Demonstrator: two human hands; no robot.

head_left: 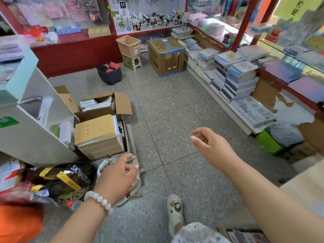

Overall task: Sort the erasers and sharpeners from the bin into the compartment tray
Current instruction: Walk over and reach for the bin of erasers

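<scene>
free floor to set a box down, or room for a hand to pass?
Bare floor runs between the open cardboard box and the book stacks; both hands hang over it, holding nothing. Crowded: lower left around the black bag.

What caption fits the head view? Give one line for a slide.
Both hands, left hand and right hand, empty over a stationery shop floor; no bin or tray in view.
</scene>
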